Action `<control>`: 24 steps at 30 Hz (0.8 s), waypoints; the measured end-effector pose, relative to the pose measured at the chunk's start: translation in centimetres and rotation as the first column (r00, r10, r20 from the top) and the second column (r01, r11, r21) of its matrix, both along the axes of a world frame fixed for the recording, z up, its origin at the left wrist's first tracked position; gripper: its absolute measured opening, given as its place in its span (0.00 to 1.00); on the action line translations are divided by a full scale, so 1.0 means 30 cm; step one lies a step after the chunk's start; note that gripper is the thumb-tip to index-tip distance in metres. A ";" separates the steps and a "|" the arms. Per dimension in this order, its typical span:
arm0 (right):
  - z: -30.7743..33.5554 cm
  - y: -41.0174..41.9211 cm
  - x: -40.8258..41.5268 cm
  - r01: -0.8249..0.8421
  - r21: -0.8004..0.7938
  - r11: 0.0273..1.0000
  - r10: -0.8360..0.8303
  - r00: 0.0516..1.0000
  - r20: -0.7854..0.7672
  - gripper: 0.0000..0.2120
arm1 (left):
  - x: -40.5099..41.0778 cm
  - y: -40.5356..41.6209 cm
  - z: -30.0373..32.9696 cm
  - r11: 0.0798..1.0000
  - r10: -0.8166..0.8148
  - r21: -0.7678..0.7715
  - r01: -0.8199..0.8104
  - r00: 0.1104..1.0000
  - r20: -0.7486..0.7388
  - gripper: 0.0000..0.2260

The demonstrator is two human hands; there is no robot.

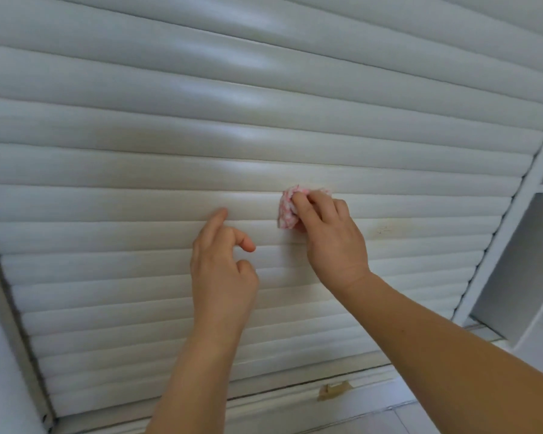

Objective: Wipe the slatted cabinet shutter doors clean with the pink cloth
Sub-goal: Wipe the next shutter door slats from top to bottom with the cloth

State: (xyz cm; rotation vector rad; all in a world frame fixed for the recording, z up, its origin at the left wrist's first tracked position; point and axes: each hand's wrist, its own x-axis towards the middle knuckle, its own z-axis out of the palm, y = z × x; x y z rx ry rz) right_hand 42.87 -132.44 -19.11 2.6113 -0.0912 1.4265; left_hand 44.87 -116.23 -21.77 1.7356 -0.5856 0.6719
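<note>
Here, a white slatted shutter door (138,170) is seen from close below, its slats running long from left to right across the whole view. At the far left, a dark frame edge (10,292) bounds the door. Toward the middle, the left hand (221,270) is raised against the slats: the index finger is stretched out with its tip touching a slat, while the other fingers are loosely curled and nothing is held. Just to its right and slightly higher, the pink cloth (287,211), bunched and speckled pink and white, is pinched between the curled fingers and thumb of the right hand (333,239) and pressed against the door. The cloth lies at the left of those fingers, toward the left hand, so the right hand is plainly the nearer to it. Farther right on the same level, a small yellowish smudge (383,229) is visible on a slat, away from the cloth on the far side of the right hand; a stroke along the slat's long axis to the right would likely be needed to reach it. At the right edge, a white upright frame post (514,214) closes the door, and a brass-coloured handle (334,389) is set in the bottom rail.
</note>
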 end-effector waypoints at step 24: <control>-0.009 -0.450 -0.118 -0.015 0.751 0.660 -0.169 0.971 0.168 0.16 | -0.067 -0.467 0.097 0.650 0.008 0.666 -0.365 0.880 0.475 0.16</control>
